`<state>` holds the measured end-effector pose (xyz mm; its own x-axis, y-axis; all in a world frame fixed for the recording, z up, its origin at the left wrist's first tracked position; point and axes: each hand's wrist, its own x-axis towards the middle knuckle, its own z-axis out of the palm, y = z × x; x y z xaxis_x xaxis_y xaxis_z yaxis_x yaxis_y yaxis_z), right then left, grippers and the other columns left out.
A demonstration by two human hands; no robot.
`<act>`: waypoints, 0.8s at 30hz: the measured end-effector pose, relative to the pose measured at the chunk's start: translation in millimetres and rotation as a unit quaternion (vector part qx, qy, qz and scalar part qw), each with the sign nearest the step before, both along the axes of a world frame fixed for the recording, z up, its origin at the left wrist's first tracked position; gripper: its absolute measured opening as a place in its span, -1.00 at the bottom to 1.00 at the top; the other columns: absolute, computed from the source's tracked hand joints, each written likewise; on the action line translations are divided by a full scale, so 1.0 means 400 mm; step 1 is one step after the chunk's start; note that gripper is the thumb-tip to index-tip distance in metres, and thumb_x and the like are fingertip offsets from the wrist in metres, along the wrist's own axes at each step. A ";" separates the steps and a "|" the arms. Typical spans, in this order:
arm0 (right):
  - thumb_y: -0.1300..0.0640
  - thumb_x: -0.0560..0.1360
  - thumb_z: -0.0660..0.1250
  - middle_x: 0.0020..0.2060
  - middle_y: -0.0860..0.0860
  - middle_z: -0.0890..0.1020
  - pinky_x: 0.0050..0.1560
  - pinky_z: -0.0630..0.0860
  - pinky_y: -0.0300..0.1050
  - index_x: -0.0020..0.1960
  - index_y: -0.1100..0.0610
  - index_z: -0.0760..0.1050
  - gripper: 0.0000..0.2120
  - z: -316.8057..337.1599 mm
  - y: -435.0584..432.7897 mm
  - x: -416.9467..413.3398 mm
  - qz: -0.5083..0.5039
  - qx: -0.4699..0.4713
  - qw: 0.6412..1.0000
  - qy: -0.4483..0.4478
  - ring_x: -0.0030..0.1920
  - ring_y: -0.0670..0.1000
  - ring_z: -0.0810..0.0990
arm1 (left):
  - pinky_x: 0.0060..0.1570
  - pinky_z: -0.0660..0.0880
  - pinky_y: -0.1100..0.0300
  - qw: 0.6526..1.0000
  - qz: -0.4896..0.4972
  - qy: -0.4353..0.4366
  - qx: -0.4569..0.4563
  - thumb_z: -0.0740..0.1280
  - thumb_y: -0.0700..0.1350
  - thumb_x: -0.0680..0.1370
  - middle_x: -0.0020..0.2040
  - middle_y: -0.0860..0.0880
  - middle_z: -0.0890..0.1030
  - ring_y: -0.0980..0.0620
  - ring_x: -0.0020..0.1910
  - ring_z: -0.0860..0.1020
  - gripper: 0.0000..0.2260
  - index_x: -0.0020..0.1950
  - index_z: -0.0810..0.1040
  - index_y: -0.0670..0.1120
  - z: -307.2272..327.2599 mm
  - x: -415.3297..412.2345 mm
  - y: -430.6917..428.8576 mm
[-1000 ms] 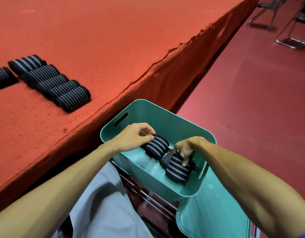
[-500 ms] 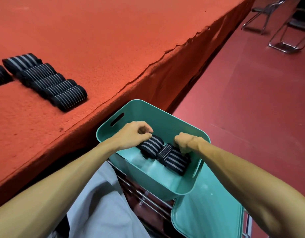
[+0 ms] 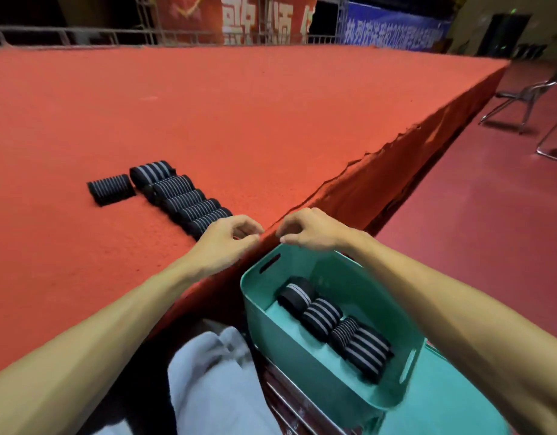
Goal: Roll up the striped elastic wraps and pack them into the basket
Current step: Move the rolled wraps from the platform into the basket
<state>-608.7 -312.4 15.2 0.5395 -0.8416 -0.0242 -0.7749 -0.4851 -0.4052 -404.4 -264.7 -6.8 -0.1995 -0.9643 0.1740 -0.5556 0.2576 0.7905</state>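
A teal basket stands low beside the red table, with several rolled black-and-white striped wraps lined up inside it. More rolled wraps lie in a row on the table, and one separate roll sits to their left. My left hand hovers over the table edge, just in front of the nearest roll, fingers loosely curled and empty. My right hand is raised above the basket's far rim, fingers curled, holding nothing.
The red felt table ends in a draped edge running diagonally. A teal lid lies under the basket on a metal rack. Folding chairs stand on the red floor at right. My grey trouser leg is below.
Both hands have let go of the rolls in the basket and risen to the table edge. The view has tilted up, showing the far table and banners.
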 end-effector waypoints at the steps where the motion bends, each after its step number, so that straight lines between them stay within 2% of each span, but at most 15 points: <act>1: 0.10 0.50 0.35 -0.03 -0.04 0.69 -0.04 0.43 -0.31 0.07 0.09 0.64 -0.82 0.019 -0.015 0.034 0.009 -0.009 1.000 -0.013 -0.08 -0.13 0.57 | 0.07 0.52 0.12 1.000 0.013 0.005 -0.001 0.36 -0.22 0.51 -0.08 0.01 0.68 0.00 -0.04 0.61 -0.89 -0.04 0.62 -0.03 0.010 0.033 -0.004; 3: 0.10 0.50 0.35 -0.03 -0.02 0.70 0.05 0.48 -0.22 0.07 0.09 0.64 -0.81 0.049 -0.046 0.103 0.030 -0.015 0.999 -0.031 -0.04 -0.09 0.60 | 0.12 0.51 0.10 0.999 0.048 0.020 -0.002 0.36 -0.26 0.50 -0.07 0.01 0.67 0.00 -0.02 0.62 -0.85 -0.07 0.61 -0.01 0.022 0.097 -0.011; 5: 0.09 0.50 0.35 0.00 0.01 0.69 0.09 0.48 -0.15 0.07 0.09 0.64 -0.81 0.066 -0.078 0.169 0.056 -0.028 0.998 -0.025 0.03 -0.04 0.60 | 0.11 0.49 0.19 0.995 0.100 0.015 -0.015 0.35 -0.28 0.50 -0.04 0.01 0.65 0.05 -0.01 0.60 -0.83 -0.07 0.59 0.00 0.018 0.157 -0.018; 8: 0.09 0.50 0.35 0.02 0.03 0.67 0.00 0.42 -0.23 0.07 0.08 0.64 -0.81 0.066 -0.138 0.246 0.075 -0.045 0.996 -0.019 0.06 -0.01 0.59 | -0.01 0.40 0.44 0.983 0.178 0.005 -0.035 0.34 -0.32 0.48 0.02 -0.05 0.59 0.08 -0.03 0.55 -0.78 -0.04 0.56 0.00 -0.007 0.225 -0.036; 10: 0.10 0.50 0.35 0.01 0.02 0.68 -0.07 0.35 -0.28 0.05 0.08 0.65 -0.82 0.051 -0.180 0.278 0.069 -0.051 0.996 -0.031 0.05 -0.02 0.60 | -0.08 0.37 0.48 0.981 0.192 -0.005 -0.042 0.35 -0.33 0.47 0.03 -0.07 0.57 0.11 -0.07 0.53 -0.77 -0.02 0.54 -0.01 -0.026 0.250 -0.054; 13: 0.14 0.49 0.35 -0.03 0.00 0.69 -0.15 0.29 -0.37 0.03 0.10 0.65 -0.84 0.016 -0.229 0.301 0.050 -0.052 0.995 -0.062 -0.04 -0.06 0.59 | 0.04 0.45 0.29 0.981 0.178 -0.046 -0.056 0.38 -0.26 0.48 0.02 -0.02 0.55 0.14 -0.08 0.50 -0.81 0.05 0.56 -0.04 -0.057 0.252 -0.084; 15: 0.16 0.49 0.35 -0.05 -0.01 0.69 -0.18 0.27 -0.39 0.03 0.11 0.65 -0.84 -0.007 -0.246 0.304 0.040 -0.049 0.994 -0.085 -0.09 -0.09 0.57 | 0.12 0.43 0.20 0.983 0.157 -0.080 -0.055 0.41 -0.14 0.49 0.03 0.03 0.50 0.15 -0.06 0.47 -0.77 0.14 0.56 -0.08 -0.077 0.235 -0.096; 19: 0.16 0.50 0.34 0.01 -0.02 0.66 -0.09 0.31 -0.35 0.07 0.09 0.63 -0.83 -0.039 -0.257 0.291 0.023 -0.042 0.994 -0.102 -0.09 -0.11 0.54 | 0.21 0.39 0.13 0.969 0.151 -0.194 -0.024 0.41 0.14 0.45 0.10 0.05 0.33 0.04 0.10 0.44 -0.45 0.37 0.40 -0.03 -0.098 0.205 -0.114; 21: 0.13 0.51 0.33 0.05 -0.02 0.64 -0.01 0.37 -0.27 0.07 0.06 0.62 -0.83 -0.045 -0.256 0.277 0.016 -0.034 0.993 -0.110 -0.04 -0.09 0.57 | 0.21 0.37 0.14 0.954 0.162 -0.251 -0.037 0.41 0.13 0.45 0.11 0.04 0.31 0.02 0.14 0.40 -0.42 0.40 0.36 -0.03 -0.094 0.195 -0.118; 24: 0.11 0.52 0.33 0.08 -0.02 0.63 0.04 0.43 -0.21 0.07 0.02 0.61 -0.84 -0.044 -0.251 0.258 0.009 -0.034 0.992 -0.121 -0.01 -0.08 0.58 | 0.13 0.27 0.21 0.937 0.155 -0.290 -0.113 0.39 0.07 0.43 0.09 0.05 0.34 0.06 0.11 0.35 -0.51 0.32 0.41 0.02 -0.085 0.187 -0.111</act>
<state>-505.3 -412.8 -2.4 0.5370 -0.8275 0.1643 -0.6497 -0.5298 -0.5452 -329.6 -309.0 -40.7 -0.0397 -0.9429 0.3306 -0.9514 0.1368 0.2759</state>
